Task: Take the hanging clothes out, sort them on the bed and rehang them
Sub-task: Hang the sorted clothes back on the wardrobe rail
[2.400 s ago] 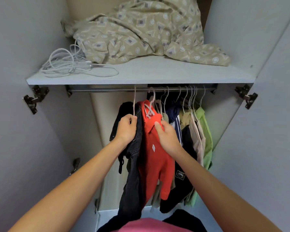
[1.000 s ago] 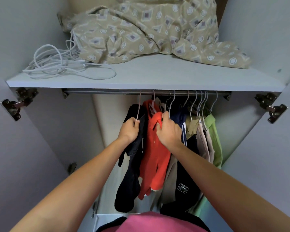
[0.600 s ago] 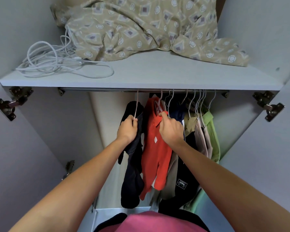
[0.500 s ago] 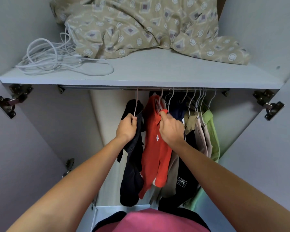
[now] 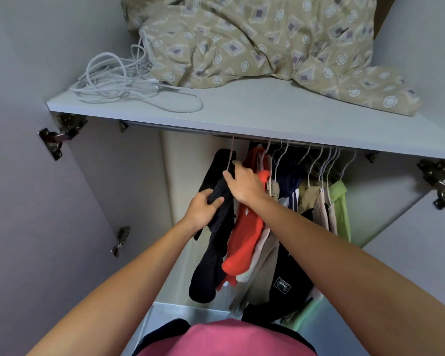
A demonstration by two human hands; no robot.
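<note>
We see our left hand (image 5: 203, 210) gripping the black garment (image 5: 216, 237); right hand (image 5: 244, 185) at its hanger (image 5: 230, 156), 1 o'clock of left.

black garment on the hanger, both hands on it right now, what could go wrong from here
The left hand grips only the black garment's cloth, so pulling may slide it off its hanger. The right hand works at that hanger's neck, tight against the red top, which could get dragged along. The hook hides behind the shelf, so unhooking is blind.

Below the shelf (image 5: 267, 111) hung one black garment (image 5: 213, 242), one red garment (image 5: 244, 237) and one green garment (image 5: 341, 209); on it lay one patterned cloth (image 5: 254, 39) and one cable coil (image 5: 118, 80).
</note>
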